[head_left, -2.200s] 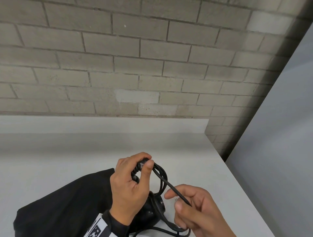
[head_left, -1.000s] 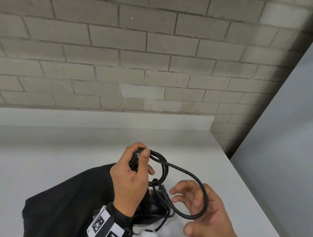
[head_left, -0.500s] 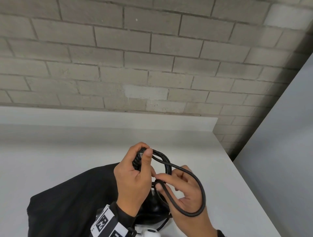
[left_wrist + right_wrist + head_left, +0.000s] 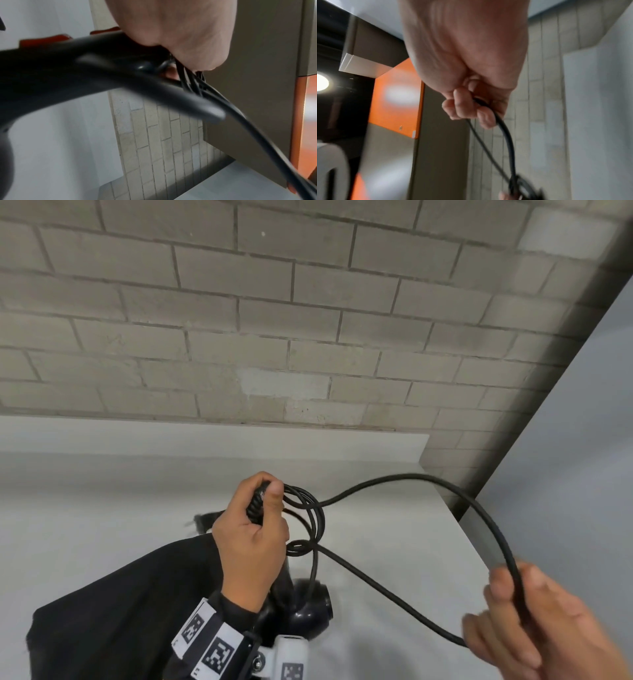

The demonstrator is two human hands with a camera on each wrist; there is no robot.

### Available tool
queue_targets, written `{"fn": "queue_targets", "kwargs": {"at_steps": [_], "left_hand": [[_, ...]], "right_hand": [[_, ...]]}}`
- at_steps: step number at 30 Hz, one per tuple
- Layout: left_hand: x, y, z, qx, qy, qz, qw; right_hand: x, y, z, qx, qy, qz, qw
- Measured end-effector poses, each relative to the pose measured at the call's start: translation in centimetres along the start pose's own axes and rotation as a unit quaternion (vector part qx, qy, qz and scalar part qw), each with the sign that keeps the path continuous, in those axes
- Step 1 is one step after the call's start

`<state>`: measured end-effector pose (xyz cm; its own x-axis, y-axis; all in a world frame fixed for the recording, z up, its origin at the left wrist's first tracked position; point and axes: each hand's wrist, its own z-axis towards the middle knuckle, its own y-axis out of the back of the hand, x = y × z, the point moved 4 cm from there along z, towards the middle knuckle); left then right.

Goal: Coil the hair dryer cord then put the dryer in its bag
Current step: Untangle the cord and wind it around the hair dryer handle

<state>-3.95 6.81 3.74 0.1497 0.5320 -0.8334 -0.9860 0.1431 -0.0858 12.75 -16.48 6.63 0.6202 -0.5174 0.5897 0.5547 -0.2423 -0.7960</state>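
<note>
My left hand (image 4: 255,529) grips the black hair dryer's handle together with small coils of its black cord (image 4: 310,518), thumb on top. The dryer's round head (image 4: 310,604) hangs just below that hand, over the table. From the coils a long loop of cord (image 4: 455,487) arcs out to the right. My right hand (image 4: 513,618) holds that loop at the lower right, fingers curled round the cord (image 4: 503,127). The black bag (image 4: 120,611) lies crumpled on the table under my left forearm. In the left wrist view the dryer handle (image 4: 85,75) fills the frame below my fist.
A white table (image 4: 102,508) runs back to a low white upstand and a grey brick wall (image 4: 274,320). Its right edge (image 4: 472,529) borders a pale grey surface. Wrist views show orange and grey panels overhead.
My right hand has pulled away from the left hand to the lower right, drawing the cord out into a much larger loop. The left hand keeps its grip on handle and coils.
</note>
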Motion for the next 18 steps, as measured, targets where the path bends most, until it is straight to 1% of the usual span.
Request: {"fn": "queue_targets", "kwargs": {"at_steps": [1, 2, 3, 4, 5, 6, 7, 9, 10, 12, 13, 14, 15, 16, 17, 18], "left_hand": [[0.0, 0.1, -0.1, -0.001, 0.002, -0.004, 1.000], [0.0, 0.1, 0.0, -0.001, 0.002, -0.003, 1.000], [0.0, 0.1, 0.0, 0.001, -0.002, 0.002, 1.000], [0.0, 0.1, 0.0, 0.002, -0.009, 0.008, 1.000], [0.0, 0.1, 0.0, 0.005, -0.016, 0.015, 1.000], [0.0, 0.1, 0.0, 0.008, -0.022, 0.020, 1.000], [0.0, 0.1, -0.1, 0.011, -0.024, 0.023, 0.999], [0.1, 0.1, -0.1, 0.012, -0.024, 0.028, 0.999], [0.1, 0.1, -0.1, 0.011, -0.023, 0.031, 0.999], [0.1, 0.1, -0.2, 0.010, -0.025, 0.033, 0.999], [0.1, 0.0, -0.2, 0.013, -0.029, 0.035, 0.999], [0.0, 0.0, -0.4, 0.015, -0.034, 0.037, 0.999], [-0.1, 0.0, -0.4, 0.017, -0.039, 0.041, 0.998], [-0.1, 0.0, -0.5, 0.019, -0.043, 0.046, 0.998], [-0.1, -0.1, -0.5, 0.018, -0.044, 0.050, 0.998], [-0.1, -0.1, -0.5, 0.015, -0.043, 0.052, 0.998]], "right_hand": [[0.7, 1.1, 0.1, -0.023, 0.004, -0.026, 0.999], [1.1, 2.5, 0.2, -0.043, 0.023, -0.086, 0.995], [1.8, 3.7, 0.1, -0.107, 0.012, -0.170, 0.980], [2.4, 4.8, -0.2, -0.156, 0.016, -0.262, 0.952], [2.6, 5.4, -0.3, -0.199, 0.026, -0.299, 0.933], [2.4, 5.6, -0.2, -0.225, 0.038, -0.300, 0.926], [1.7, 5.9, -0.1, -0.238, 0.047, -0.284, 0.928], [0.3, 6.4, 0.1, -0.264, 0.062, -0.287, 0.919], [-0.4, 6.6, 0.3, -0.262, 0.063, -0.296, 0.916], [-1.7, 6.4, 0.6, -0.228, 0.052, -0.305, 0.923], [-2.1, 6.2, 0.6, -0.229, 0.064, -0.319, 0.917], [-2.1, 6.1, 0.6, -0.242, 0.101, -0.356, 0.897], [-1.8, 5.8, 0.5, -0.262, 0.165, -0.406, 0.860], [-1.5, 4.9, 0.3, -0.268, 0.244, -0.445, 0.819], [-1.5, 3.0, 0.0, -0.254, 0.321, -0.459, 0.789], [-1.9, 0.9, -0.3, -0.219, 0.376, -0.477, 0.763]]}}
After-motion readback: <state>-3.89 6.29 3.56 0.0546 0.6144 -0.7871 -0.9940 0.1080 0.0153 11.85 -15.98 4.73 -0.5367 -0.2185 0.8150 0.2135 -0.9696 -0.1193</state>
